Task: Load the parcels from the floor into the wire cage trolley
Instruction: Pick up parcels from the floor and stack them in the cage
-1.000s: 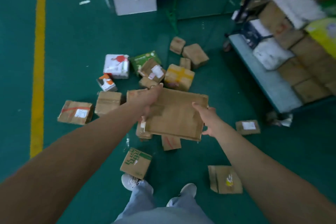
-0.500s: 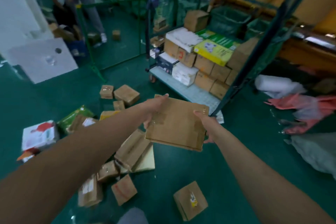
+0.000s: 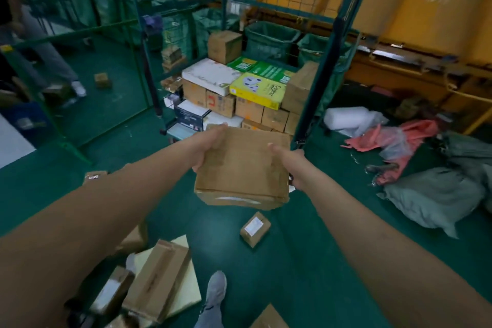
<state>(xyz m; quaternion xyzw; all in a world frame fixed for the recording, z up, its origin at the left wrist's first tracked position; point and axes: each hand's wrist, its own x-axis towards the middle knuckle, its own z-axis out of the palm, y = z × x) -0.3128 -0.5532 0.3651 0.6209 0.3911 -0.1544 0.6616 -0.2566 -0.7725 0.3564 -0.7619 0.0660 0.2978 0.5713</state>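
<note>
Parcel [image 3: 242, 168] nearer trolley [image 3: 327, 74] than before | left hand [image 3: 210, 145], right hand [image 3: 290, 162] still grasping it

Both forearms are bare, no sleeves in view. The left hand [image 3: 210, 145] and right hand [image 3: 291, 165] wear no gloves. Below: light blue-grey jeans [image 3: 209, 318] and a grey sneaker [image 3: 216, 289].

Trolley [image 3: 328, 66] ahead, boxes [image 3: 247, 98] stacked inside; held parcel [image 3: 243, 168] before it; loose parcels [image 3: 159, 274] lower left.
</note>
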